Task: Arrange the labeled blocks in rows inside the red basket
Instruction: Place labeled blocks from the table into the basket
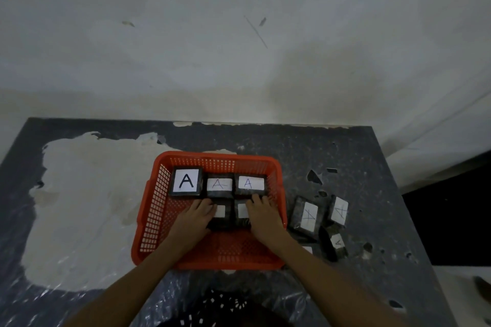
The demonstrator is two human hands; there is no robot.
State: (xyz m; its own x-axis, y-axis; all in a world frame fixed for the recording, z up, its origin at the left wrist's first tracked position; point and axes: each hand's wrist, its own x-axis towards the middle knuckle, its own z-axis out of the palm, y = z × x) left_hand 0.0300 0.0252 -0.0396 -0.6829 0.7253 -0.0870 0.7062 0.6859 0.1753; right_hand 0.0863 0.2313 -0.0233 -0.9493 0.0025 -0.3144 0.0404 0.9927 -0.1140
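A red basket (pixel 156 210) sits mid-table. Along its far wall stand three dark blocks with white "A" labels, the left block (pixel 186 181), the middle block (pixel 219 184) and the right block (pixel 250 183). In front of them lie two more blocks side by side. My left hand (pixel 196 216) rests flat on the left front block (pixel 221 216). My right hand (pixel 261 216) rests flat on the right front block (pixel 242 212). Both labels are partly covered by my fingers. Outside the basket on the right lie several more labeled blocks (pixel 309 216).
The table (pixel 345 156) is dark and speckled, with a large worn pale patch (pixel 87 202) on its left half. A pale wall stands right behind it. The table's right edge drops to a dark gap (pixel 451 220). Crinkled clear plastic (pixel 170 297) covers the near edge.
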